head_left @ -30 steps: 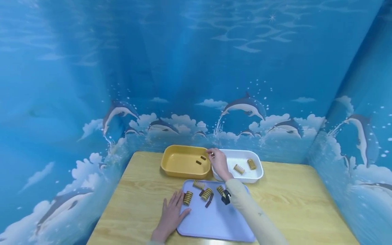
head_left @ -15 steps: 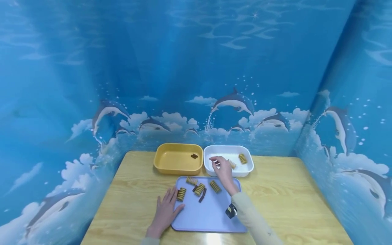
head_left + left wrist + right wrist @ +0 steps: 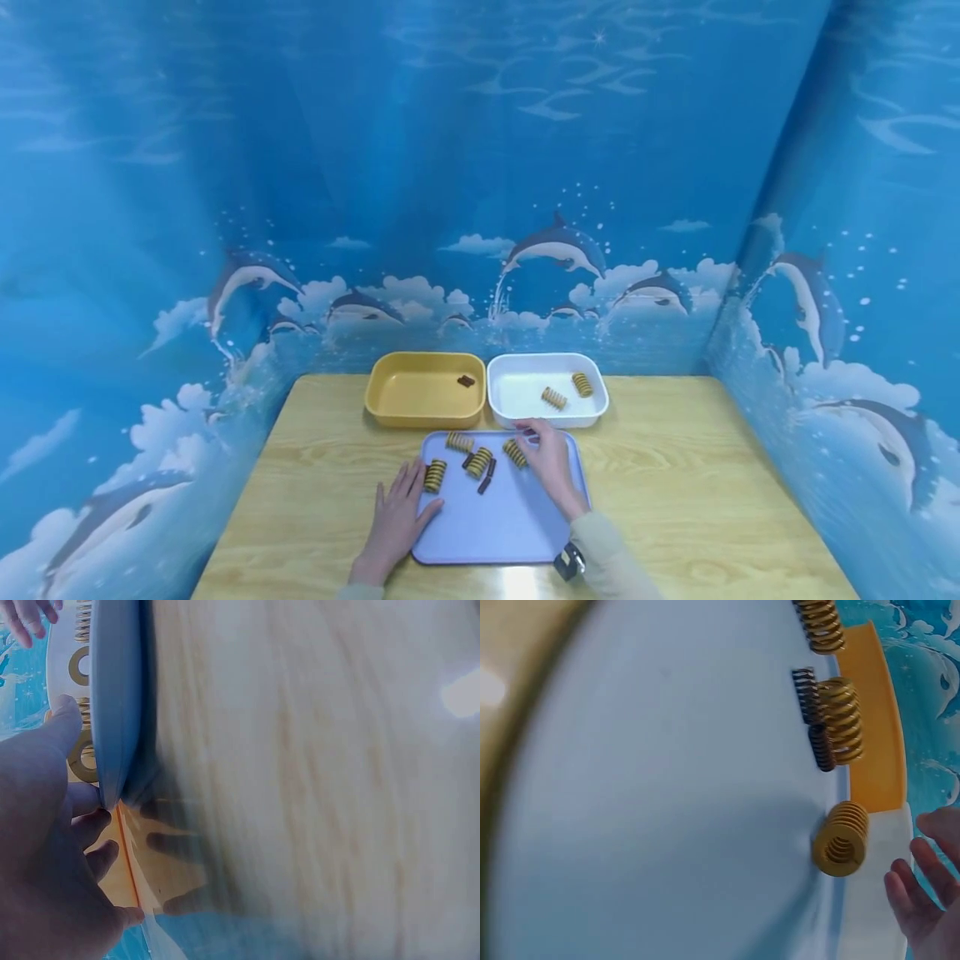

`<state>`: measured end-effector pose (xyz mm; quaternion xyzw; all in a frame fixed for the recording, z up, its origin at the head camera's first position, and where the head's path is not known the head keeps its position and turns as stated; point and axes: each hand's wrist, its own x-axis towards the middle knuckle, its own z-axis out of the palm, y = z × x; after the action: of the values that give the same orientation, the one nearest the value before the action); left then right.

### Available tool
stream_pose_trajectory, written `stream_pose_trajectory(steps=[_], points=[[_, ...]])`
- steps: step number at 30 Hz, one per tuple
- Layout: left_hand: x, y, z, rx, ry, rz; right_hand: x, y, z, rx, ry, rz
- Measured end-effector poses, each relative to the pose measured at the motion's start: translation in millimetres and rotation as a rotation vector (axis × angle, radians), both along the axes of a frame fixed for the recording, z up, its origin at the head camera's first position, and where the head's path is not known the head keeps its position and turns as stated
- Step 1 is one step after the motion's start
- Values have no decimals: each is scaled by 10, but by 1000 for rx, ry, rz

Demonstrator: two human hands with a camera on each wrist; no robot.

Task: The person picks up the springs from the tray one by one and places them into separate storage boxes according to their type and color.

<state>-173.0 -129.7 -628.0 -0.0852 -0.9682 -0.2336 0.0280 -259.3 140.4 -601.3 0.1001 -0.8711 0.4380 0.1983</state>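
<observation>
Head view had the right hand (image 3: 551, 461), fingers parted, beside a spring (image 3: 514, 452) at lower centre, probably stiff, weighty, best gripped mid-length; the left hand (image 3: 395, 521) lay spread at the tray's (image 3: 498, 527) edge.

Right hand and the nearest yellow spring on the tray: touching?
Apart: the right wrist view shows a gap between the right hand and that yellow spring.

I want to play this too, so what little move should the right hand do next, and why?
Maybe the right hand should pinch the yellow spring beside it. The hand looks empty and is close to that spring. The white bin already holds two more yellow springs, so this one probably belongs there.
</observation>
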Motion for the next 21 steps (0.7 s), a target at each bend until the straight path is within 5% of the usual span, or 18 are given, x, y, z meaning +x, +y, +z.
stream_pose_trajectory(steps=[21], points=[[12,8,40,9,-21,3,102,-86,-271,42,-262,-50]])
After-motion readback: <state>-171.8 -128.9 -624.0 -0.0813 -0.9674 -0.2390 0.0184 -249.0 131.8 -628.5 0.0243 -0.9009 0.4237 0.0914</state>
